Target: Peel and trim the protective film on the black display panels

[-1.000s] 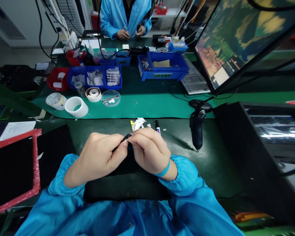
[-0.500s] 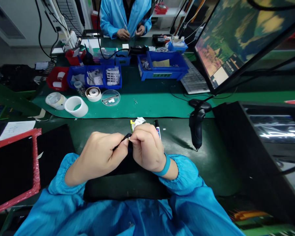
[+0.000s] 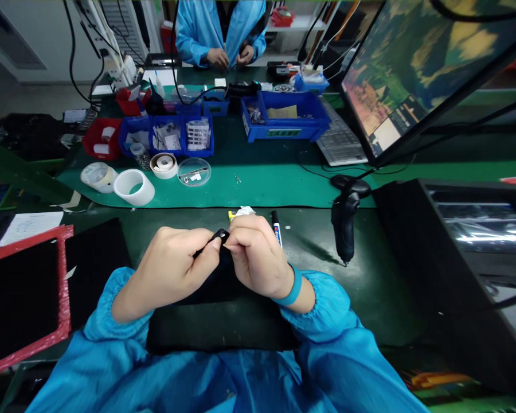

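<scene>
My left hand [image 3: 172,269] and my right hand [image 3: 258,255] meet in front of me, both pinched on a small black part [image 3: 221,235] held between the fingertips. They hover over a black flat pad [image 3: 223,330] lying on the dark green bench. Just beyond my fingers lie a black marker [image 3: 276,226], a yellow item and a crumpled white wrapper [image 3: 244,211].
A black handheld tool [image 3: 344,221] stands to the right, by a big monitor [image 3: 417,63] and keyboard [image 3: 339,140]. Blue bins [image 3: 286,117], a red bin [image 3: 98,137], tape rolls [image 3: 133,186] and a clear dish [image 3: 193,171] sit further back. A red-framed black tray [image 3: 23,292] lies left. Another person in blue works opposite.
My hands have lifted the small black part slightly and shifted a little left; the right hand now covers more of the white wrapper.
</scene>
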Motion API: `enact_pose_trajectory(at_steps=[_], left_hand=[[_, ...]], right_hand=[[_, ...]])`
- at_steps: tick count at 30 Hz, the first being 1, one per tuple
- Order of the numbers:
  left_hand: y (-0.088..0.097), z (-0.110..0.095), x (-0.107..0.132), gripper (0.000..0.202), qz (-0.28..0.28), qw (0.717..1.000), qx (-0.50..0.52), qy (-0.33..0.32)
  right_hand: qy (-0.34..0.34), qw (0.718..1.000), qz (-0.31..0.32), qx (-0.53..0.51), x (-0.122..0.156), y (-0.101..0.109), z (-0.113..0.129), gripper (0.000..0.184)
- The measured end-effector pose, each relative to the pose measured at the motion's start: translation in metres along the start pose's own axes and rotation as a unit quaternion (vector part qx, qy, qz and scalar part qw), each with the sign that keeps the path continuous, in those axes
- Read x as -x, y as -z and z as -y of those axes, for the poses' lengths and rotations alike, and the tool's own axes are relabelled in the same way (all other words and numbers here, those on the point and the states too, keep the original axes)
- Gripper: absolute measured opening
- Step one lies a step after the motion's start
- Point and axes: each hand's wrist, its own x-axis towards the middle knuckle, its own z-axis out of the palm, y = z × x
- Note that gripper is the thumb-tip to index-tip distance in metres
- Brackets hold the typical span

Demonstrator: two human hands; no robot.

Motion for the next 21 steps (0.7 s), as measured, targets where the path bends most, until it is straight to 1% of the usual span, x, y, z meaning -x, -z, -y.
enact_pose_trajectory(at_steps=[2, 6, 9, 12, 18, 21], left_hand=[[0.0001, 0.0, -0.0002, 0.04, 0.001, 1.0, 0.0, -0.001], [0.0, -0.0009, -0.0001, 0.039, -0.001, 1.0, 0.001, -0.006], [0.0002, -0.0017, 0.001, 0.038, 0.003, 1.0, -0.002, -0.013], [-0.0003, -0.0022, 0.0016, 0.038, 0.007, 1.0, -0.004, -0.022], [-0.0028, -0.002, -0.0005, 0.039, 0.002, 1.0, -0.002, -0.027], [-0.002, -0.001, -0.0008, 0.039, 0.002, 1.0, 0.004, -0.021]], right_hand=[[-0.008, 1.0, -0.018, -0.013, 0.0, 0.0001, 0.001, 0.008], [-0.029, 0.999, -0.02, 0.001, 0.0001, 0.0003, 0.0041, 0.01], [-0.022, 0.999, -0.028, 0.022, 0.0003, 0.0005, 0.0057, 0.013], [-0.013, 0.999, -0.031, 0.029, 0.0006, 0.0012, 0.007, 0.012], [-0.02, 0.999, 0.0, 0.046, 0.0002, 0.0022, 0.0059, 0.015], [-0.007, 0.999, 0.015, 0.028, -0.0009, 0.0029, 0.0016, 0.013]])
